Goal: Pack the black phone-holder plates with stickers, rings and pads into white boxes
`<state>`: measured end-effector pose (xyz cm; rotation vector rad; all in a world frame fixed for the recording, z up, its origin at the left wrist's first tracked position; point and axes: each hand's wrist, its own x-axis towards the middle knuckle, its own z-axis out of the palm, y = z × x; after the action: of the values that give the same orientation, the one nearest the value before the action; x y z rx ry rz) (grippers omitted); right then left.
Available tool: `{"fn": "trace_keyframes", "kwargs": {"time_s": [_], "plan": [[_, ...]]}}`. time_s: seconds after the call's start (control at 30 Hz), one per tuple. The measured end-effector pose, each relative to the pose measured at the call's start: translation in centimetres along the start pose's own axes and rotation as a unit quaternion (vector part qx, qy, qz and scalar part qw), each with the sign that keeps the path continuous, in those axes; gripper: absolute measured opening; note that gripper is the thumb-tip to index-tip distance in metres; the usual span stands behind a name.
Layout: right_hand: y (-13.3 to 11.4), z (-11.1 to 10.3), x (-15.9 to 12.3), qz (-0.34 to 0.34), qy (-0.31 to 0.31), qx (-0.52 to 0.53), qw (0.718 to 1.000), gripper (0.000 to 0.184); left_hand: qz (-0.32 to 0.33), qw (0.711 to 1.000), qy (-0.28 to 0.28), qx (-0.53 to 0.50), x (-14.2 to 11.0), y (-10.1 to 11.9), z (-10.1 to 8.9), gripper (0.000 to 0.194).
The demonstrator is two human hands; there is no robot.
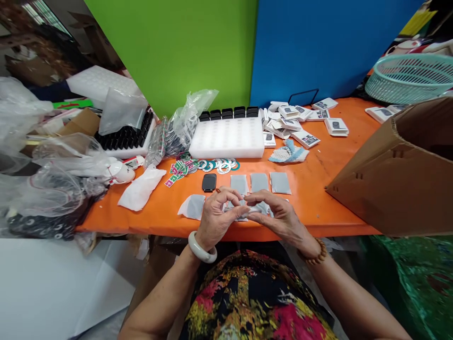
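Note:
My left hand point(219, 212) and my right hand point(279, 215) meet over the front of the orange table, thumbs and fingers pinched together. Between their fingertips is a thin whitish packet point(252, 211), seen edge-on and partly covered by the fingers. Just behind the hands lie flat grey squares in thin white sleeves, among them one packet point(259, 182) in a short row. Another sleeved packet point(195, 207) rests left of my left hand. A bare black square device point(209, 182) sits behind that hand.
White foam tray point(226, 137) stands at the back, with small white boxes point(290, 123) piled to its right. Round and pink-green stickers point(180, 167) lie before it. A cardboard box point(392, 174) borders the right side; plastic bags point(53, 184) crowd the left.

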<state>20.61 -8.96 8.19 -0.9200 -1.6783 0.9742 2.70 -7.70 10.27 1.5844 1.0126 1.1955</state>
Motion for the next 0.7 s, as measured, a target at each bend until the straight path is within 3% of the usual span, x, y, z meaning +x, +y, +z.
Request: {"fn": "trace_keyframes", "kwargs": {"time_s": [0.13,0.3,0.4,0.47,0.57,0.7], "plan": [[-1.2,-0.3,1.2,-0.036,-0.01,-0.023,0.999,0.015,0.02,1.0,-0.007,-0.009,0.8,1.2,-0.5,0.019],[-1.5,0.1,2.8,0.035,-0.003,0.026,0.999,0.017,0.008,0.996,0.011,-0.084,1.7,2.1,-0.7,0.024],[-1.6,0.3,3.7,0.075,0.007,0.12,0.99,0.023,-0.041,0.989,-0.002,-0.145,1.4,1.2,-0.8,0.048],[-1.6,0.4,4.1,0.09,-0.001,0.172,0.981,0.026,-0.094,0.981,-0.053,-0.16,0.8,0.0,-0.8,0.053],[-1.4,0.4,4.5,0.093,-0.017,0.201,0.975,0.027,-0.162,0.97,-0.121,-0.137,-0.5,-1.8,-0.9,0.041],[-0.7,0.3,5.3,0.079,-0.013,0.173,0.982,0.024,-0.206,0.962,-0.132,-0.116,-2.0,-2.9,-1.2,0.028]]}}
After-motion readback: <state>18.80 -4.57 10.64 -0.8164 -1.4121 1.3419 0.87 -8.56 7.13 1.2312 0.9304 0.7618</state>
